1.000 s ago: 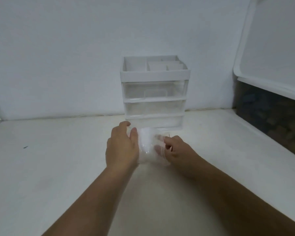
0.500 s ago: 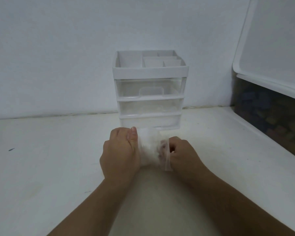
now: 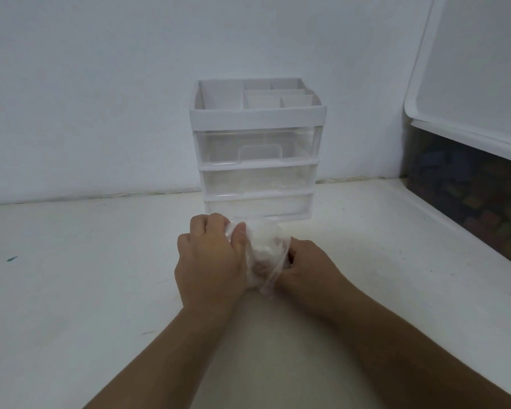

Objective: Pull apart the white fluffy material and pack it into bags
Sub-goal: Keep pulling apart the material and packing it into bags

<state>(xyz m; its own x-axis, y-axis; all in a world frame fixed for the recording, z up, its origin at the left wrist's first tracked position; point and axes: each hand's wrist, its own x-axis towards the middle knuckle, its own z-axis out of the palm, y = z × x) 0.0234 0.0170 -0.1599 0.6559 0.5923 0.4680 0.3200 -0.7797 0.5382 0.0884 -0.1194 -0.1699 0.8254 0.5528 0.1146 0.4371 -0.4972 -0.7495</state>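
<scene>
A small clear plastic bag (image 3: 270, 273) stuffed with white fluffy material (image 3: 264, 246) sits between my hands, just above the white table (image 3: 86, 290). My left hand (image 3: 210, 261) grips the bag's left side, thumb lying over the top of it. My right hand (image 3: 310, 267) pinches the bag's open rim on the right, fingertips hidden behind the plastic. The bag's underside is hidden by my hands.
A white organiser with three clear drawers (image 3: 257, 154) stands right behind the bag against the wall. At the right edge a clear storage bin (image 3: 469, 196) holds dark pieces, with its white lid (image 3: 466, 84) propped up.
My hands have closed in on the bag, squeezing the fluffy material into a tighter lump. My right fingers moved from inside the opening to pinching the rim.
</scene>
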